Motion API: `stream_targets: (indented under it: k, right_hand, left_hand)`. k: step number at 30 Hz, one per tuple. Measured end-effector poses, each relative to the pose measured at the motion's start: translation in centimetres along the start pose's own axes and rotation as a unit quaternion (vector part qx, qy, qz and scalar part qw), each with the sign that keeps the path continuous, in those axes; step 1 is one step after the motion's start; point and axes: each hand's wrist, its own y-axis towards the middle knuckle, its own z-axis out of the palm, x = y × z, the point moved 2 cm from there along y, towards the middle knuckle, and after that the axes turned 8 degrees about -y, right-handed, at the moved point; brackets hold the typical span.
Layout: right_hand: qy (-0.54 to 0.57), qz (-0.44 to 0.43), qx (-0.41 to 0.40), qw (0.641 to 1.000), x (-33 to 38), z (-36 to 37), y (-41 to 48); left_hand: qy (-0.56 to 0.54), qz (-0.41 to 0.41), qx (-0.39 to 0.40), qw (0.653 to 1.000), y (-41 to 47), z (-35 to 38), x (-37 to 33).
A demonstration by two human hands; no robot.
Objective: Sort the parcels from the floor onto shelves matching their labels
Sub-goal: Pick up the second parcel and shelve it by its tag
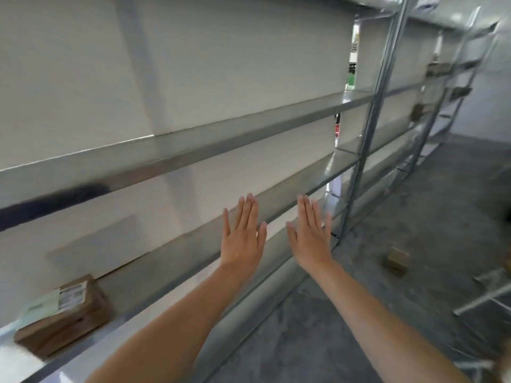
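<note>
My left hand (243, 236) and my right hand (311, 233) are stretched out side by side in front of the metal shelves (193, 158), palms down, fingers spread, holding nothing. A brown cardboard parcel (63, 316) with a white and green label lies on a lower shelf at the bottom left, well left of my left hand. Another small brown parcel (395, 261) sits on the grey floor to the right of my right hand. Several brown parcels (438, 69) rest on far shelves at the upper right.
The shelving run (367, 128) stretches away to the right on slanted metal uprights against a white wall. Loose metal bars (486, 294) lie on the concrete floor (359, 313) at the right edge.
</note>
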Motion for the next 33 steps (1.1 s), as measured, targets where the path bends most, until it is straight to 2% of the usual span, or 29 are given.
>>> stream_targets:
  k: [6, 12, 20, 28, 33]
  right_hand:
    - [-0.049, 0.098, -0.024, 0.994, -14.9, -3.9, -1.5]
    - [-0.097, 0.171, -0.048, 0.979, -24.4, -5.9, -1.4]
    - [-0.137, 0.225, -0.061, 0.963, -33.1, -5.5, 4.8]
    - [-0.166, 0.291, -0.074, 0.939, -40.7, -2.7, 12.6]
    - [-0.137, 0.309, -0.050, 0.940, -44.8, -0.8, 16.3]
  left_hand:
    - [-0.145, 0.067, 0.028, 0.987, 3.0, 5.7, -14.6]
    - [-0.196, 0.147, 0.044, 0.968, 7.2, 11.2, -24.0]
    - [-0.227, 0.205, 0.048, 0.951, 15.8, 19.5, -30.0]
    - [-0.270, 0.242, 0.087, 0.928, 27.3, 25.9, -33.8]
    - [-0.275, 0.260, 0.093, 0.921, 32.1, 29.9, -35.9]
